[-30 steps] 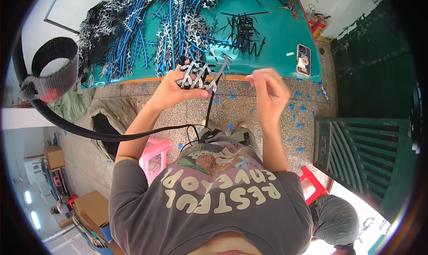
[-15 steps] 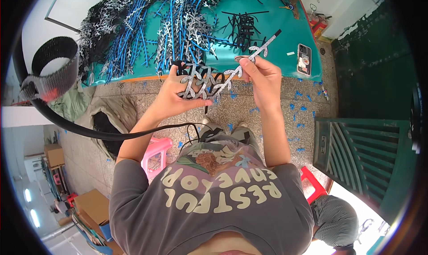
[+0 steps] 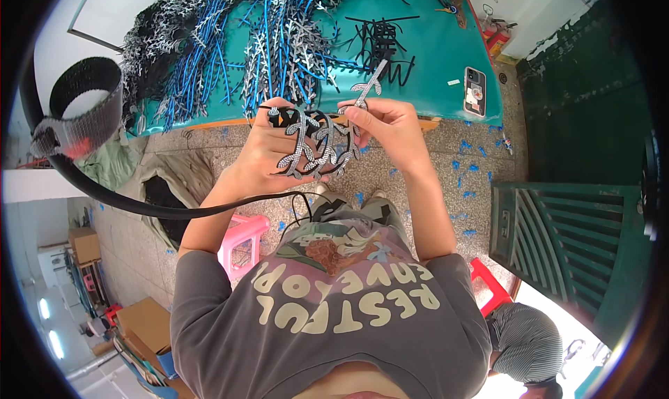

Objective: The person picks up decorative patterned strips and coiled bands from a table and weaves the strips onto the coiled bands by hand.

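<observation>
Close in, person: grey printed shirt at the bottom of the view, both forearms reaching forward over a speckled stone floor (image 3: 432, 169).
Left hand (image 3: 268, 151): fingers curled around a bunch of glittery silver leaf-shaped strips (image 3: 313, 144), held fanned out in front of the chest, just short of the table edge.
Right hand (image 3: 387, 124): thumb and forefinger pinched narrowly on one single leaf strip (image 3: 369, 85), whose free end points up and away over the table.
Step in hand: by the look of it, one strip is being laid against the bunch.
Next move calls for: seemingly, lining the single strip up with the others so the left thumb can clamp it, without the fan slipping.
Table (image 3: 439, 57): teal top, beyond the hands, bearing a big heap of blue, silver and black strips (image 3: 230, 43), a smaller cluster of plain black strips (image 3: 380, 40) and a phone (image 3: 474, 92) near the right edge.
Floor litter: small blue scraps (image 3: 463, 165) scattered below the table.
Hard to make out: how many strips the left hand grips; whether they are joined at the palm; the left fingertips are hidden behind them.
Cut off: another person at the lower right, only partly in view.
</observation>
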Demonstrator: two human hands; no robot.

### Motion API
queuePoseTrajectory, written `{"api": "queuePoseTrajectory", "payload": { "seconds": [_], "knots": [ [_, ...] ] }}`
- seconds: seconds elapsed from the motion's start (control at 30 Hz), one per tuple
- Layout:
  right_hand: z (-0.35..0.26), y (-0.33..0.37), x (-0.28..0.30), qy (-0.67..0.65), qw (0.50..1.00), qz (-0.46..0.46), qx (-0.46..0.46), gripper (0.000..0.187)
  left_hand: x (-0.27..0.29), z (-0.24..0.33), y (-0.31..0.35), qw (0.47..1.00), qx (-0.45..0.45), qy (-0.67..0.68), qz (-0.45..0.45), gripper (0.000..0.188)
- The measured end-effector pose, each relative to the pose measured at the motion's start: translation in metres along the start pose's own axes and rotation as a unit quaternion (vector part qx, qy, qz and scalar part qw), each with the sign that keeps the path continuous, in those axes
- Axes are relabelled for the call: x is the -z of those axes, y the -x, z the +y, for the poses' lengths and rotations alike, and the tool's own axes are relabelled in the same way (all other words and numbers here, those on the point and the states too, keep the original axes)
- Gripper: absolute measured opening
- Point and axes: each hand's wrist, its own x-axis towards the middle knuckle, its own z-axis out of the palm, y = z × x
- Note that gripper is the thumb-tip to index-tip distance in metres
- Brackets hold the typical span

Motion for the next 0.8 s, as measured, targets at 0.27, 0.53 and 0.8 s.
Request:
{"api": "queuePoseTrajectory", "payload": {
  "seconds": [0.27,0.53,0.8],
  "knots": [
    [0.021,-0.001,-0.009,-0.116,0.992,0.044,-0.025,0.020,0.008,-0.021,0.000,0.983,0.086,0.005,-0.160,0.024],
    [0.036,0.000,-0.035,-0.043,0.994,0.098,0.016,0.016,-0.027,-0.035,0.009,0.903,0.385,0.175,-0.075,0.026],
    [0.033,0.008,-0.034,0.146,0.952,0.187,0.195,0.023,-0.043,-0.015,0.016,0.916,0.333,0.208,0.080,0.018]
  ]
}}
